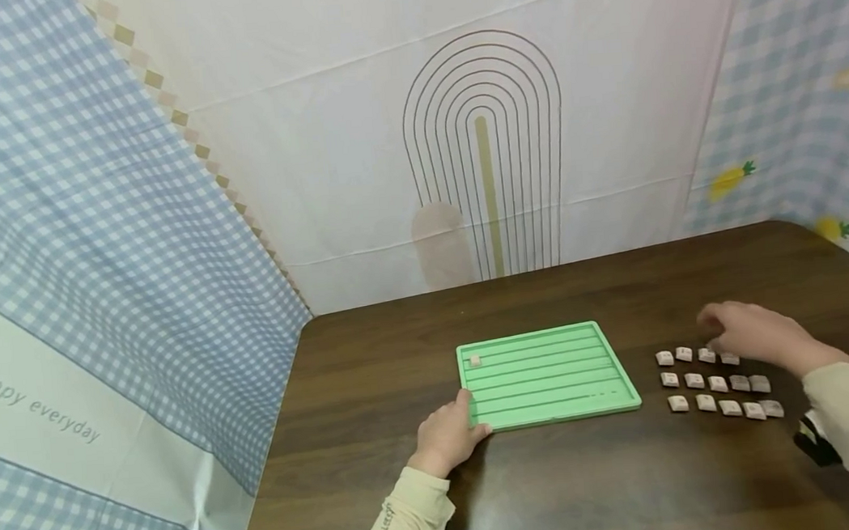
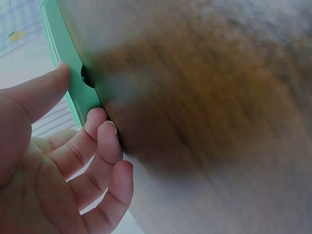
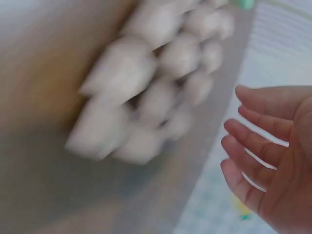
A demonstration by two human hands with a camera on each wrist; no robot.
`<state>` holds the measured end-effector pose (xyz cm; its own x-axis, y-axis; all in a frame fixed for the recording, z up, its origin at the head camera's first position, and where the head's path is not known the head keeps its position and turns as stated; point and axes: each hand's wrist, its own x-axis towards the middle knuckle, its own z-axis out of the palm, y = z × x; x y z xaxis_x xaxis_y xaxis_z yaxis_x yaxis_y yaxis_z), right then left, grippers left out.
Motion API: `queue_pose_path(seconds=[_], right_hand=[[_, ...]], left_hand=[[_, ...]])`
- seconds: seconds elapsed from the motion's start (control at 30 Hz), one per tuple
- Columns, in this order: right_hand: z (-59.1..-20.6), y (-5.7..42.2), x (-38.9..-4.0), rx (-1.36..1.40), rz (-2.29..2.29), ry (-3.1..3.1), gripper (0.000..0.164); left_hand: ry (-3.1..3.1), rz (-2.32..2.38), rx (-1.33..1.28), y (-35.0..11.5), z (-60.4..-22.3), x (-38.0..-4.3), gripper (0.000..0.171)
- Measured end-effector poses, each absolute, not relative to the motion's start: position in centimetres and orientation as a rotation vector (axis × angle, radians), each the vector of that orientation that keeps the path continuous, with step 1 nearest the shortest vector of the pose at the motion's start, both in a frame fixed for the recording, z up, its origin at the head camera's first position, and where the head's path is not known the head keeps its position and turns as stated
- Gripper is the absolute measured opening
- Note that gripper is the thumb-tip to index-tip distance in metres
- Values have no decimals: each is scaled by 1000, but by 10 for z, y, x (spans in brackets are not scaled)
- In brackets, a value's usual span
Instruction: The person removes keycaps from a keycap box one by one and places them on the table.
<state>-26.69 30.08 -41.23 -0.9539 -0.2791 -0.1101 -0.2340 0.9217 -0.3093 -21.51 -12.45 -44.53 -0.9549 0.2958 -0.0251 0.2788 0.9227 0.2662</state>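
A light green tray [image 1: 537, 378] with raised ridges lies on the table, and one pale keycap [image 1: 475, 361] sits in its upper left corner. My left hand [image 1: 445, 435] grips the tray's near left corner; in the left wrist view, thumb and fingertips meet the green wall [image 2: 73, 85]. Over the back row of white keycaps [image 1: 718, 383], at the right, hovers my right hand [image 1: 757, 335]. The right wrist view shows that hand [image 3: 273, 151] with fingers loosely bent and nothing between them. Blurred keycaps [image 3: 122, 70] lie beside it there. The hand hides part of the back row.
Several keycaps stand in three rough rows right of the tray, some touching. The dark wooden table [image 1: 372, 365] ends at a pale printed cloth [image 1: 346, 180] behind and a blue checked cloth [image 1: 121, 202] on the left. Something dark is on the right wrist [image 1: 816, 440].
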Motion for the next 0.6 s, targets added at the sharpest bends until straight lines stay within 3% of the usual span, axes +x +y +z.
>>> queue_pose_path(seconds=[0.23, 0.43, 0.6], right_hand=[[-399, 191, -292, -637, -555, 2995, 33], [-419, 87, -309, -758, -547, 2942, 29], [-439, 32, -315, -788, -497, 2980, 27]], left_hand=[[3028, 441, 461, -124, -447, -213, 49], [3053, 428, 463, -124, -447, -213, 50], [3051, 423, 451, -124, -446, -213, 52]])
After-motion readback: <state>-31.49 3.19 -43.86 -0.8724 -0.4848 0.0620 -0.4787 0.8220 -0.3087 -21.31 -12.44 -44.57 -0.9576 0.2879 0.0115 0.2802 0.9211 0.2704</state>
